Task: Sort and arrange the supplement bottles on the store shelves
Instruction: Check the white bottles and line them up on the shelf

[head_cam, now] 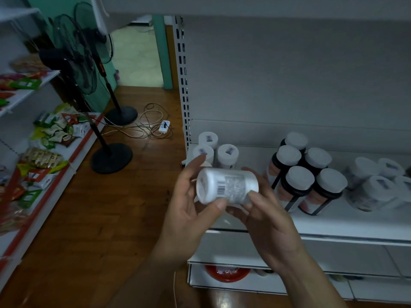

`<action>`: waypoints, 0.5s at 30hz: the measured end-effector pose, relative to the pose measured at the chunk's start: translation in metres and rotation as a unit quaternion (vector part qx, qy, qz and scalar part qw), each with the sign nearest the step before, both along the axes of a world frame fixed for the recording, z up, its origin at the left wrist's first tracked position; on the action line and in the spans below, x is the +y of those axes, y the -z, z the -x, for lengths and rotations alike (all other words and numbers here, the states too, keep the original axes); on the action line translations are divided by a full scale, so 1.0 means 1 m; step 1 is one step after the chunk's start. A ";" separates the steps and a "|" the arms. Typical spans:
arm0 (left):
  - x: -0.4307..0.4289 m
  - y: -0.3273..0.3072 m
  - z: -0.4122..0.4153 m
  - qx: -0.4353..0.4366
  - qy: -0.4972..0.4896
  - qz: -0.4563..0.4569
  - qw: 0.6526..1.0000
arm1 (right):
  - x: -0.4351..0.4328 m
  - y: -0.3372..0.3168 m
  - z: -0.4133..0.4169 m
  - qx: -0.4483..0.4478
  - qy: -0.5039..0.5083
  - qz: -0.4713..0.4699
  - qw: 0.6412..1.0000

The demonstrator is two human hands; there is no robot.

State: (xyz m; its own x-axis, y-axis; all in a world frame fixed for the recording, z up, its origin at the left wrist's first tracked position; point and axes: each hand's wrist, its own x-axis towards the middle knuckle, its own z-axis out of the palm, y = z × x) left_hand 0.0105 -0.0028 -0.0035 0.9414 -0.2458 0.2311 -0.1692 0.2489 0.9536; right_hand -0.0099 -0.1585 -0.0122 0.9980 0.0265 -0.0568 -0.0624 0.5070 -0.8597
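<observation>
While both hands meet in front of the white shelf (pixel 333 221), a white bottle (pixel 226 187) lies sideways between them, its barcode and printed label turned up toward the camera and one flat end facing the left hand. The left hand (pixel 189 210) is cupped loosely around that end: its thumb presses against the underside of the bottle near the barcode, and its fingers (pixel 196 163) reach up behind the top, only partly curled. The right hand (pixel 266 221) closes on the other end, thumb laid along the near side of the label and fingers wrapped behind, where their tips show just past the bottle. Beyond the left hand's fingers, at the shelf's end, stand three small white bottles (pixel 227 155) upright in a tight cluster, each with a small sticker on its lid. Just past the right hand's knuckles, a group of dark bottles (pixel 307 181) with white caps stands packed together, labels pale orange. Farther out from the right hand, more white-capped bottles (pixel 375 185) sit near the shelf's far side, too blurred to read. Off beyond the left wrist, across the wooden floor (pixel 89 218), two standing fans (pixel 84 63) rest on round black bases, with snack packets (pixel 55 130) heaped on a neighbouring shelf.
</observation>
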 end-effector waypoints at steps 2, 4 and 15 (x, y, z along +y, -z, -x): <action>0.001 0.001 0.000 0.052 0.001 0.014 0.999 | -0.001 0.000 0.001 -0.021 0.007 0.031 0.999; 0.000 0.004 0.002 0.097 -0.003 0.019 0.995 | 0.000 -0.002 0.001 -0.032 0.014 0.068 0.997; 0.009 0.005 0.001 0.100 -0.001 -0.027 0.995 | -0.002 -0.005 0.004 -0.021 0.038 0.196 0.980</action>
State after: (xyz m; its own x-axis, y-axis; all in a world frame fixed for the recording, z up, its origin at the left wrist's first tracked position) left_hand 0.0099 0.0065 -0.0088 0.9676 -0.2510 0.0259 0.0244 0.1956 0.9804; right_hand -0.0143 -0.1603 -0.0074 0.9979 -0.0641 -0.0070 0.0020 0.1393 -0.9902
